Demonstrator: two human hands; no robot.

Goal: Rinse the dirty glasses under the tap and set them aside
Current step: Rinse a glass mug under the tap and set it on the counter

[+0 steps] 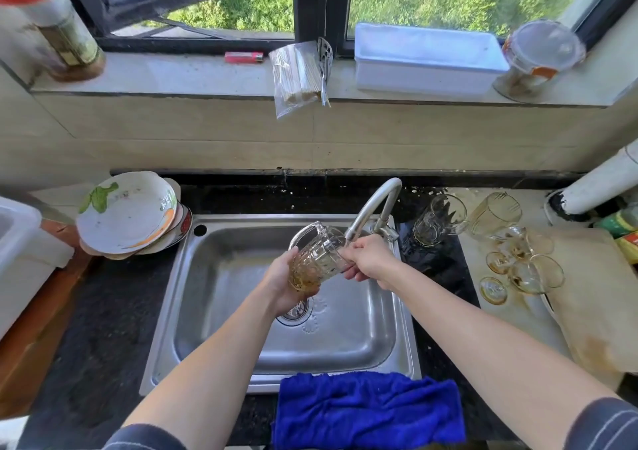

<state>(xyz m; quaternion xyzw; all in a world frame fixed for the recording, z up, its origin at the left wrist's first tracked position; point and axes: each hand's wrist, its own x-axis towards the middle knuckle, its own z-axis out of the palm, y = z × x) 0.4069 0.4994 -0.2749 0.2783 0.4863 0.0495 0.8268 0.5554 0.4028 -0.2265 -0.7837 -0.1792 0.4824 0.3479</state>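
Observation:
A clear ribbed glass mug with a handle lies tilted over the steel sink, its mouth turned toward the tap spout. My left hand grips its brownish base from below. My right hand holds the rim end, fingers curled at the mouth. Whether water runs from the tap I cannot tell. To the right of the sink stand a clear glass mug and a yellowish tumbler. Several stained stemmed glasses lie on their sides beside them.
A stack of plates sits left of the sink. A blue cloth hangs over the front rim. A cutting board lies at the right. The windowsill carries a white box, a bag of sticks, a lighter.

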